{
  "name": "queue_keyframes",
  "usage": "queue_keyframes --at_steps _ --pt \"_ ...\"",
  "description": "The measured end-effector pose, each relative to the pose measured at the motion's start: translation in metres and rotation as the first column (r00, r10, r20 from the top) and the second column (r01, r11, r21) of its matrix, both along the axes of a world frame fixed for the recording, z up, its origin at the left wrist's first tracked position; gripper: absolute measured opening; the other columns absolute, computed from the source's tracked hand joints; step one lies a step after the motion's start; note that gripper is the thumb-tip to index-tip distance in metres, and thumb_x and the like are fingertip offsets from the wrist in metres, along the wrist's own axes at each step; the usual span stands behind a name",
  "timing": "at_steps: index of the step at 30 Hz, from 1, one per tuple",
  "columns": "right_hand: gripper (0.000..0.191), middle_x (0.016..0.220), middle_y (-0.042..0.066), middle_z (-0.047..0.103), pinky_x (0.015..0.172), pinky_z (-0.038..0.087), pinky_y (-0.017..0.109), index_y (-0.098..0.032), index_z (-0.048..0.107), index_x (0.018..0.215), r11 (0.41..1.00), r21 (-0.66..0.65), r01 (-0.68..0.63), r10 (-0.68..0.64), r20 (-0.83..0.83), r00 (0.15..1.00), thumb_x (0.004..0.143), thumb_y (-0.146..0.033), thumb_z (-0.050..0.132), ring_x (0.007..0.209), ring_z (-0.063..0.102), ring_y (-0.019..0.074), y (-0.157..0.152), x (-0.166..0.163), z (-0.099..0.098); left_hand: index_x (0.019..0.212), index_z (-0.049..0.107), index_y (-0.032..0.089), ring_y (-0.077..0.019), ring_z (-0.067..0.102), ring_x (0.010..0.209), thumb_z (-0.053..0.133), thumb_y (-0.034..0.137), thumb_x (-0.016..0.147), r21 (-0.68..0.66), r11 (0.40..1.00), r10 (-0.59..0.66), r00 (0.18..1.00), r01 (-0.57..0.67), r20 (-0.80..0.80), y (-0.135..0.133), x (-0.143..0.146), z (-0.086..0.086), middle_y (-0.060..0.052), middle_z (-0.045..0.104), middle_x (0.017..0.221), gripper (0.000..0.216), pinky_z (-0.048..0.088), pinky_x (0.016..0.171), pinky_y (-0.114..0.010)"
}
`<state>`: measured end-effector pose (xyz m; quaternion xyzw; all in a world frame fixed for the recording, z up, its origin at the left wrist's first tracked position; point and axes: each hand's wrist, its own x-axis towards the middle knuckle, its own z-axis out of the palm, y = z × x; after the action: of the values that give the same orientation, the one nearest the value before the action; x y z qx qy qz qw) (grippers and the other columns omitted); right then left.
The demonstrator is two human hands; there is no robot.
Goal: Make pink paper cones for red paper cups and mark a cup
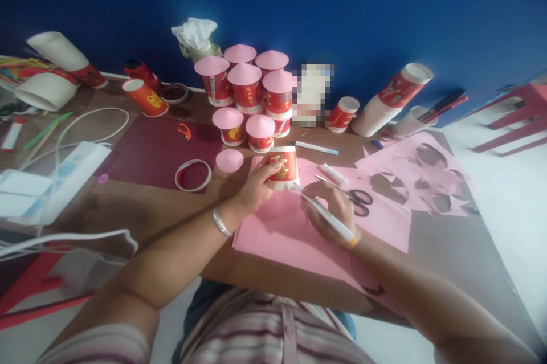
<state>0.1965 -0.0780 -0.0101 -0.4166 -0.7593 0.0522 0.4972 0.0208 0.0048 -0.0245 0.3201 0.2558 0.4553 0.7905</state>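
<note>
My left hand [255,187] grips a red paper cup [285,166] standing upside down on a pink paper sheet [294,233]. My right hand [331,210] holds a white pen [327,216] with its tip at the base of that cup. Behind them stand several red cups capped with pink paper cones [250,93]. A loose pink cone [229,160] lies just left of the cup. Scissors [359,200] and a small glue stick [334,174] rest on the pink sheet beside my right hand.
A tape roll [193,175] lies on a dark red mat [158,150]. Pink sheets with round holes cut out [421,179] lie at right. Stacks of cups [391,99] lean on the blue wall. A power strip with cables [70,173] sits at left. A blue-tipped pen [315,148] lies behind the cup.
</note>
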Motion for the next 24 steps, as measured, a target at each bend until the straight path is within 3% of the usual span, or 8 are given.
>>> queue_keyframes --at_steps 5,11,16,24 --pt "0.010 0.090 0.006 0.075 0.069 0.063 0.033 -0.023 0.062 0.111 0.999 0.006 -0.046 0.046 0.003 0.999 0.101 -0.025 0.061 0.079 0.076 0.0196 0.0017 -0.0024 0.0026 0.114 0.071 0.020 -0.0264 0.072 0.106 0.080 0.036 0.083 0.046 0.998 -0.040 0.999 0.040 -0.008 -0.0027 -0.0010 -0.0003 -0.006 0.076 0.106 0.036 0.056 0.095 -0.040" --pt "0.013 0.090 0.008 0.076 0.070 0.064 0.031 -0.021 0.060 0.113 0.992 0.017 -0.127 0.127 0.009 0.992 0.101 -0.024 0.061 0.081 0.077 0.0196 0.0010 -0.0028 0.0052 0.105 0.071 0.021 -0.0250 0.073 0.103 0.085 0.039 0.080 0.046 0.998 -0.042 0.999 0.043 -0.035 -0.0041 -0.0008 0.0028 -0.004 0.076 0.100 0.034 0.057 0.091 -0.037" --pt "0.015 0.087 0.005 0.075 0.067 0.063 0.030 -0.023 0.060 0.112 0.997 -0.001 -0.083 0.083 0.028 0.996 0.098 -0.018 0.062 0.077 0.076 0.0187 -0.0013 0.0002 0.0080 0.103 0.070 0.019 -0.0219 0.073 0.092 0.083 0.036 0.081 0.031 0.997 -0.068 0.997 0.069 -0.038 -0.0036 -0.0008 0.0061 -0.003 0.074 0.094 0.030 0.057 0.087 -0.036" --pt "0.012 0.081 0.002 0.071 0.061 0.060 0.026 -0.022 0.060 0.106 0.996 0.047 -0.075 0.071 0.076 0.995 0.096 -0.015 0.063 0.068 0.072 0.0155 -0.0006 -0.0008 0.0093 0.105 0.069 0.019 -0.0222 0.071 0.091 0.079 0.036 0.084 0.065 0.991 -0.110 0.992 0.113 -0.057 -0.0038 -0.0008 0.0056 -0.004 0.073 0.096 0.029 0.057 0.087 -0.039"
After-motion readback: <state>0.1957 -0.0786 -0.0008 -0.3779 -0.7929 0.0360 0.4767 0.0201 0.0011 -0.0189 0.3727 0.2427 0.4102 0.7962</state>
